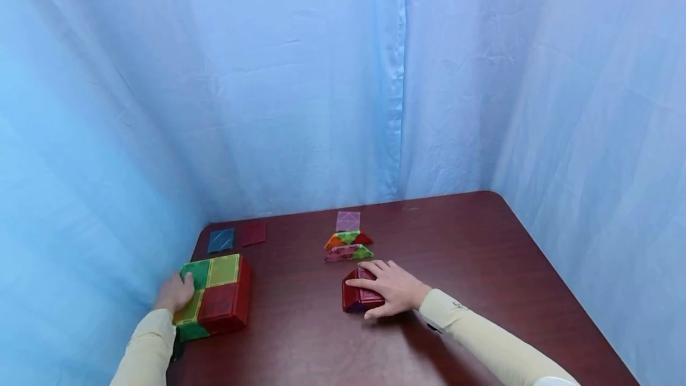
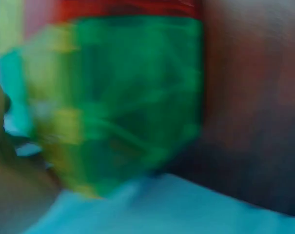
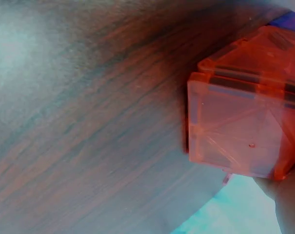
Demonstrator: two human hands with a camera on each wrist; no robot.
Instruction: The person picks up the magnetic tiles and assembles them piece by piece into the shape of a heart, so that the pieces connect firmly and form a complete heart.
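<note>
At the table's left edge stands a large box of translucent magnetic tiles [image 1: 221, 302], with green, yellow and red squares on top and a red right side. My left hand [image 1: 175, 292] grips its left edge, thumb on top; the other fingers are hidden. The left wrist view is blurred and shows the box's green side [image 2: 137, 92]. Near the middle of the table, my right hand [image 1: 395, 288] holds a small red magnetic-tile block [image 1: 354, 298], its fingers spread over the top and far side and its thumb at the near side. The red block [image 3: 240, 126] has a slanted face.
Beyond the right hand, two low rows of triangular tiles stand, one pink and green [image 1: 348, 253], one orange, green and red [image 1: 348, 239]. A purple square tile [image 1: 348, 221] lies behind them. Flat blue [image 1: 221, 240] and dark red [image 1: 254, 234] tiles lie at the back left. Blue curtains [image 1: 300, 88] surround the table.
</note>
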